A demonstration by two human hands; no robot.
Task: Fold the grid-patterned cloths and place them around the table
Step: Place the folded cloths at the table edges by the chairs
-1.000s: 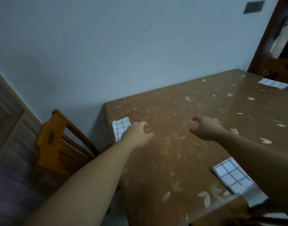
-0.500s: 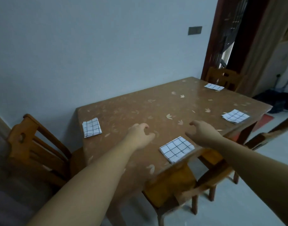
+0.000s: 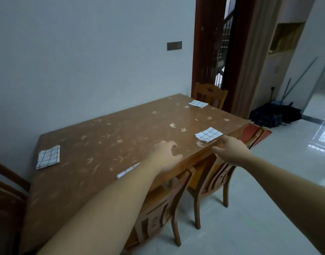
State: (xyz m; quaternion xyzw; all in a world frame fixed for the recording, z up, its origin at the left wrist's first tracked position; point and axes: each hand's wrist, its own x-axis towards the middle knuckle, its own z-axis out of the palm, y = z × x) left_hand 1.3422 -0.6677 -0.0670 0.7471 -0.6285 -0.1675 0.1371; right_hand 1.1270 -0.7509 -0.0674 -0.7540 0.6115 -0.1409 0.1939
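Note:
Folded white cloths with a dark grid lie around the brown table (image 3: pixel 106 144). One cloth (image 3: pixel 49 157) lies at the left end, another cloth (image 3: pixel 208 134) by the near right edge, and a far cloth (image 3: pixel 198 103) at the far end. My left forearm hides most of a further cloth (image 3: pixel 127 170) at the near edge. My left hand (image 3: pixel 166 155) hovers over the near edge, fingers curled apart, holding nothing. My right hand (image 3: pixel 231 150) reaches just off the edge, close to the near right cloth, also empty with fingers apart.
Two wooden chairs (image 3: pixel 167 205) (image 3: pixel 218 173) are tucked under the near side, another chair (image 3: pixel 209 94) stands at the far end, and a chair back (image 3: pixel 3 181) shows at the left. A pale wall runs behind the table. Tiled floor (image 3: pixel 250 208) spreads to the right, with a dark doorway beyond.
The view has swung right and pulled back, so the whole table and the far cloths show. Both arms stay stretched out and empty; the near cloth has slipped under my left forearm.

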